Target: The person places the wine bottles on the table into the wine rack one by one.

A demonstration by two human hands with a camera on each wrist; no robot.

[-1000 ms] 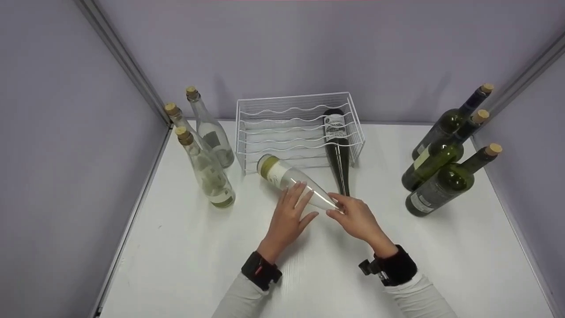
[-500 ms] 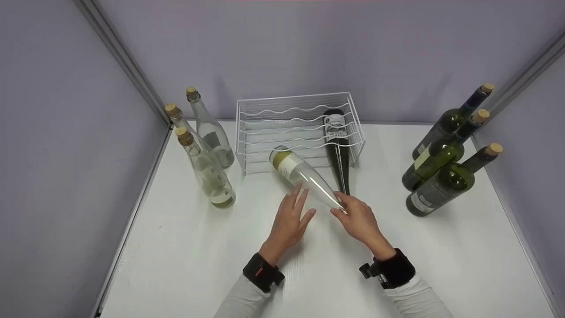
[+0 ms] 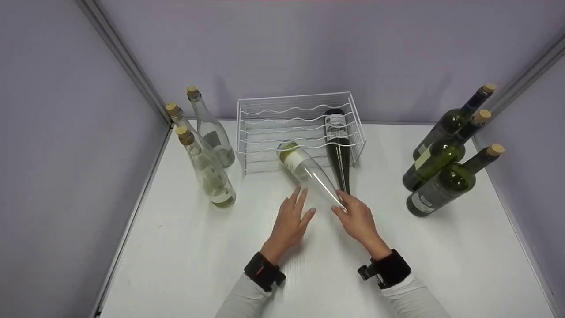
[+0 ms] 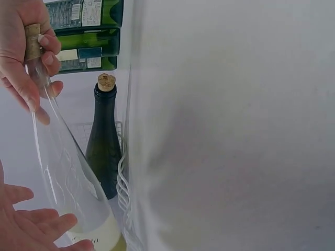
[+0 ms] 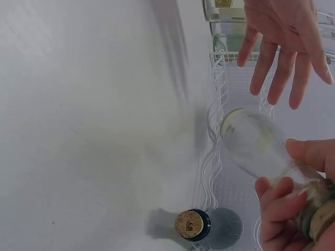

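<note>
A clear glass wine bottle [image 3: 312, 173] slants above the table, its base end with the cream and olive label at the front edge of the white wire rack [image 3: 265, 152]. My right hand [image 3: 358, 217] grips it by the corked neck; the cork [image 4: 33, 42] shows in the left wrist view. My left hand [image 3: 289, 220] is below and left of the bottle with fingers spread, holding nothing; whether a fingertip touches the glass I cannot tell. Inside the rack, at its right end, lies a dark green bottle [image 3: 339, 154], its corked neck pointing toward me.
Several more corked bottles stand upright: clear bottles [image 3: 207, 176] on the left and dark green bottles [image 3: 441, 190] on the right. Grey panels [image 3: 291, 48] enclose the white table [image 3: 185, 265] at the back and both sides.
The clear bottle's base has moved right and away from me, up to the rack's front wires. My left hand has come off the bottle's side and drawn slightly back, while my right hand keeps its grip.
</note>
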